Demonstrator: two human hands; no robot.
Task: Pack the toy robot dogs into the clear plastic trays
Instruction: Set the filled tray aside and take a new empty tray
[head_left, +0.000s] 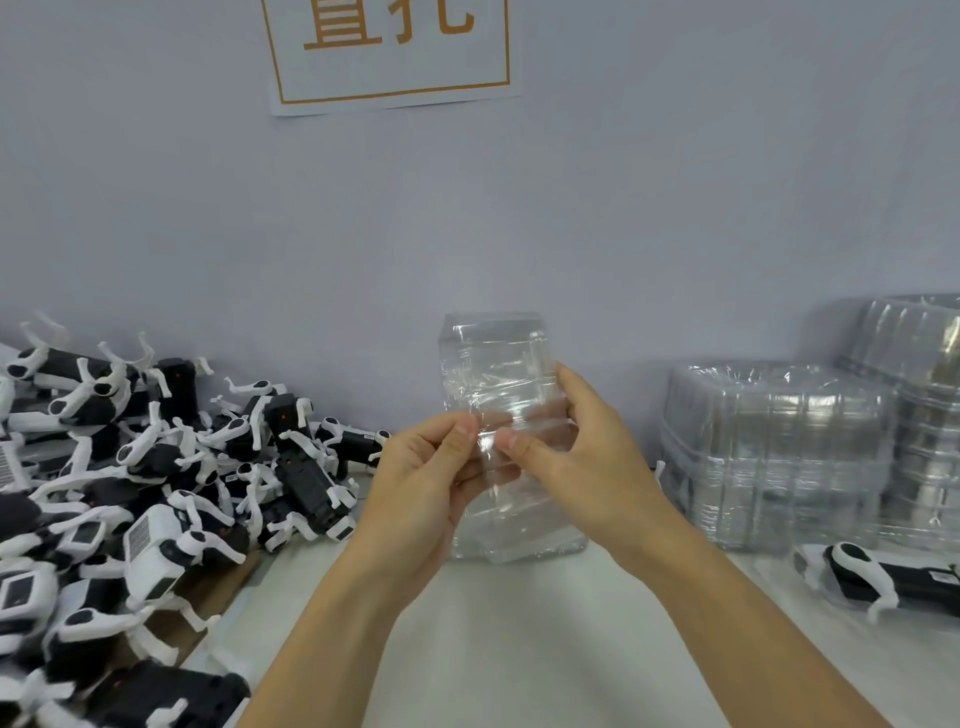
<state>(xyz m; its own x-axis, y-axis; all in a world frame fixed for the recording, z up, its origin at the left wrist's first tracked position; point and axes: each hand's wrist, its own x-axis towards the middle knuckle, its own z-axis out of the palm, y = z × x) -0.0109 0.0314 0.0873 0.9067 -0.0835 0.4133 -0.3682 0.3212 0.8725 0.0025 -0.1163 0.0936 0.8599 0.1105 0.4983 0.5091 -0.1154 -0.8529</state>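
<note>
- Black-and-white moulded plastic: the pile of toy robot dogs lies well to the left of the held tray, bodies and legs interlocked. Bodies are matt black blocks; legs are thin, curved white pieces, judged likely to snag when one dog is lifted out.
- Left hand: thumb and curled fingers pinch the left edge of the held tray at mid-height.
- Thin clear plastic: the held tray stands upright between both hands above the white table, its lower end at or just above the surface; contact cannot be confirmed. It is glossy, ribbed and creased, with rounded corners. Whether it is one tray or several nested cannot be told.
- Step in hand, as judged: separating or opening the tray before loading. Work the thumbs apart at the edge, not the middle; the thin wall is likely to buckle or crease under a hard squeeze. Keep the cavity facing the operator.
- Right hand: thumb in front and fingers behind grip the right edge of the held tray, just beside the left thumb.
- Stacks of clear trays stand to the right of the held tray, against the grey wall.
- One dog lies in front of those stacks, apparently already in a clear tray.
</note>
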